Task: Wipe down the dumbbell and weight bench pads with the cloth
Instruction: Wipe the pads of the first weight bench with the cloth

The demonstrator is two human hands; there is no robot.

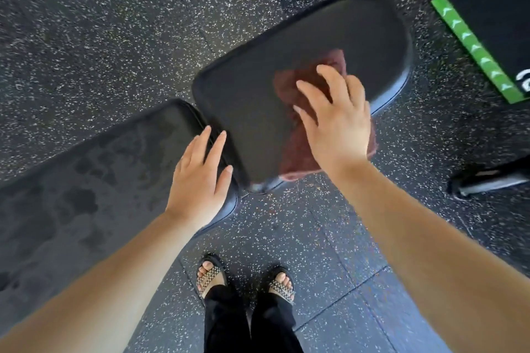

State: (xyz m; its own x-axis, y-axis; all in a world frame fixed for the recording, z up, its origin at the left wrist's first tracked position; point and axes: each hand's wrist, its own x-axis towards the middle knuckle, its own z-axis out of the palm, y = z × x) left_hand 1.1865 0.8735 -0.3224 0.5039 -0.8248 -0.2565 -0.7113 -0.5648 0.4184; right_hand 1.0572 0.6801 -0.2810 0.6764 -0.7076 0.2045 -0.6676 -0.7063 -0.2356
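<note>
Right hand (338, 123), fingers spread, presses maroon terry cloth (298, 152) onto black vinyl seat pad (258, 89); left hand (198, 178), flat, likely braces black back pad (100, 166).

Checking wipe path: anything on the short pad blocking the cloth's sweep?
Nothing visible. The right hand presses the cloth on the short pad, whose other surface is bare. The left hand rests on the long pad, just beside it.

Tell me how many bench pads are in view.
2. The long pad lies at left, the left hand resting on its end. The shorter rounded pad sits at centre, under the cloth and right hand. The long pad runs off frame.
</note>
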